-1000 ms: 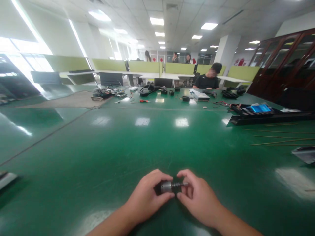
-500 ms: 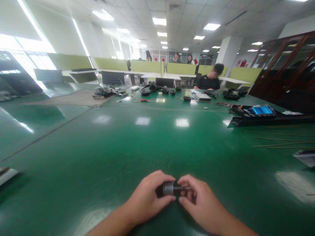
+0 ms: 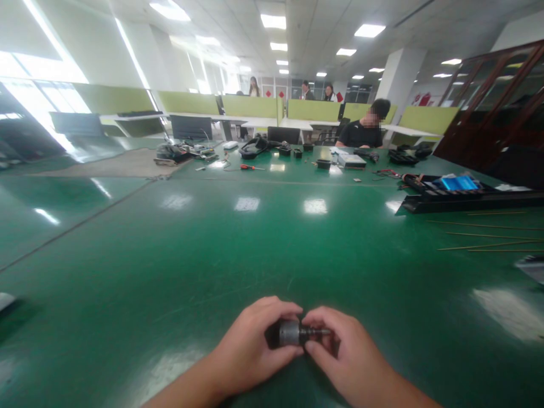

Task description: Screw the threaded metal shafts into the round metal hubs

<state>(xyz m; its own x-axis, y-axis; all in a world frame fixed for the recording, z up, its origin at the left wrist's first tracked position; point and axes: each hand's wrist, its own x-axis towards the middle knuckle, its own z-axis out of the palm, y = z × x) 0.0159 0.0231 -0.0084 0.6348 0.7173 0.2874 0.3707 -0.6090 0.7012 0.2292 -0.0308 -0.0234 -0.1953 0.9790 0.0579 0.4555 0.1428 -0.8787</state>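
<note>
Two hands of yours meet at one metal part: your left hand grips its thick grey body between thumb and fingers, and your right hand curls around its thin shaft, though whether those fingers press on it you cannot tell. Compared with half a second ago, your right thumb and forefinger have drawn in closer to the ribbed collar beside the body. The part's long axis runs nearly level from left to right, its slim tip pointing into your right hand and its dark end tucked in your left palm. It sits over the near side of the green table. Beyond the metal part and to its right lie thin rods and a blue piece; beyond it and slightly left, a red-handled screwdriver; farthest beyond it, a seated person in black.
</note>
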